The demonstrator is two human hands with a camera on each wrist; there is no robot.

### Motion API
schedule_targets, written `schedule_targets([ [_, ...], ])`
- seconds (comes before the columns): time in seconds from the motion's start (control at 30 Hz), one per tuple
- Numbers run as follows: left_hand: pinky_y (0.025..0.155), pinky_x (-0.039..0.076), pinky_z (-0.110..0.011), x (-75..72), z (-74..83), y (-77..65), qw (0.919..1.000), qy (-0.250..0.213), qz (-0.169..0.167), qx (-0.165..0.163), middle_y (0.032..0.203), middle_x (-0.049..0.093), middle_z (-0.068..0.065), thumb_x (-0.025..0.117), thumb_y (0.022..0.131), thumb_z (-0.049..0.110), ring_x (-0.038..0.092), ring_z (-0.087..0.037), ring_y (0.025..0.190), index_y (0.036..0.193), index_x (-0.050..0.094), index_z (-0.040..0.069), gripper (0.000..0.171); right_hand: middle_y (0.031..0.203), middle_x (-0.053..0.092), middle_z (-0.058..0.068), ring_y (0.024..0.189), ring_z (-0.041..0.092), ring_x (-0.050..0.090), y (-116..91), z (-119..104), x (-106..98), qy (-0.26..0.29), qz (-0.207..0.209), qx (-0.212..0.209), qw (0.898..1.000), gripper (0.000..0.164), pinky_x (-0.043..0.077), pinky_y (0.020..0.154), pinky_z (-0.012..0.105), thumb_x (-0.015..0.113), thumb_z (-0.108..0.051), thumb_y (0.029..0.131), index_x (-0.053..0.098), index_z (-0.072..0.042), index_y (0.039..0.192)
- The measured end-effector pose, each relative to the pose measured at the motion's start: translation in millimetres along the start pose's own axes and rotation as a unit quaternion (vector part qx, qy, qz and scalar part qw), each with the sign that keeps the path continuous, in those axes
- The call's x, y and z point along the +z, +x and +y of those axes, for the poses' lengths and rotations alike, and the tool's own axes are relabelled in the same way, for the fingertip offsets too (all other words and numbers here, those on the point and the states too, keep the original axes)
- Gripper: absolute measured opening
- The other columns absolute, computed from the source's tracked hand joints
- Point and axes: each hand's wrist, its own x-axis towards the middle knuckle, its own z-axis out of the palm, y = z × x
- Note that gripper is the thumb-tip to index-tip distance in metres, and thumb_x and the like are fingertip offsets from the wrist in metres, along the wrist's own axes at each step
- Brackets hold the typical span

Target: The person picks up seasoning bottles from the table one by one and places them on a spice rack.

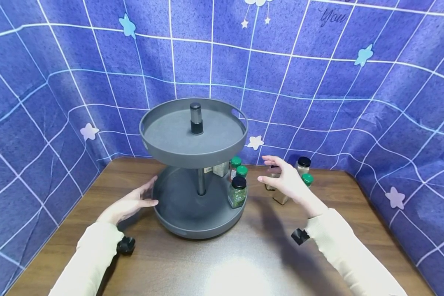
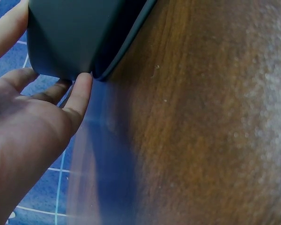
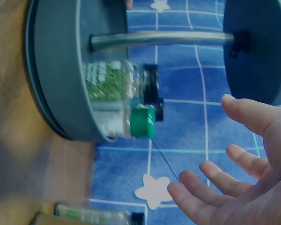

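Looking down, I see the two-tier stand (image 1: pixel 192 157) upright on the surface (image 1: pixel 162 263), my left hand (image 1: pixel 128 204), fingers extended, touching its lower tray (image 1: pixel 207 233), where a jerk could topple the herb jar (image 1: pixel 238 196), my right hand (image 1: pixel 290 181), holding nothing, half-hiding jars (image 1: pixel 280 198); the left-wrist view crops the tray, the right-wrist view blurs labels (image 3: pixel 96 78).

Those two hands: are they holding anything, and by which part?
Nothing seems held: the left hand only touches the lower tray at its outer side; the right hand is empty.
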Motion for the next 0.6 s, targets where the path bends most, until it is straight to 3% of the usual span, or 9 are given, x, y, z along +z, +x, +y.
schedule_targets([
  [0.17,0.110,-0.005,-0.060,-0.7,-1.7,-1.0,1.0000,-0.003,0.002,-0.003,0.158,-0.012,-0.010,0.061,0.090,0.006,-0.014,-0.037,0.142,0.152,-0.002,0.009,0.088,0.133,0.051,0.017,0.117,0.038,0.053,-1.2,1.2,-14.9,0.013,0.011,0.014,1.000,0.064,0.048,0.091,0.050,0.074,-0.017,0.082,0.045,-0.012,0.138],
  [0.6,0.110,-0.006,-0.059,-0.4,-2.3,-0.6,1.0000,0.007,0.004,-0.002,0.159,-0.010,-0.010,0.062,0.090,0.009,-0.014,-0.036,0.142,0.152,-0.002,0.008,0.089,0.130,0.053,0.021,0.114,0.040,0.055,-11.3,18.8,-54.3,-0.034,0.049,0.021,0.998,0.064,0.044,0.095,0.051,0.073,-0.023,0.083,0.045,-0.010,0.139],
])
